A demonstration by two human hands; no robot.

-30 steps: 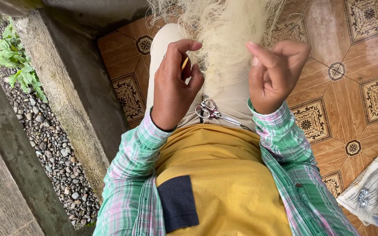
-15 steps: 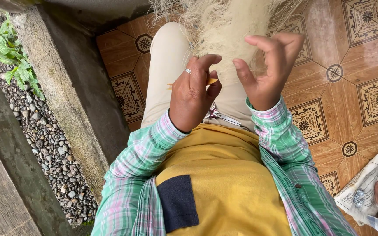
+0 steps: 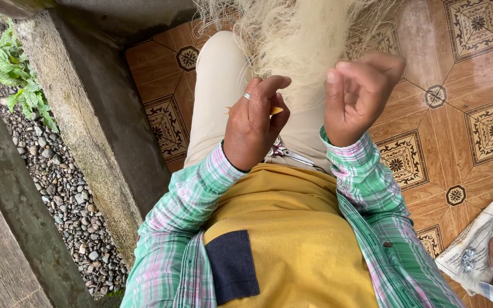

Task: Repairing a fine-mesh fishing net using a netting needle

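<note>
1. Against half a second ago, the left hand (image 3: 256,122) has drawn nearer the lap and turned its back to the camera; the right hand (image 3: 358,97) has curled from spread fingers into a loose fist, so both grips now look settled on the work.
2. The left grip is clamped, thumb to forefinger, on a small orange netting needle (image 3: 275,110).
3. The right grip is curled together against strands of the pale net (image 3: 303,40); whether it pinches one I cannot tell.
4. The net is a fine, wispy, cream mass draped over the far knee.
5. Small metal scissors (image 3: 285,153) lie on the lap, between the wrists.
6. Glossy patterned tile floor (image 3: 475,68) lies right, rough concrete ledge (image 3: 95,125) and gravel (image 3: 58,188) left.
</note>
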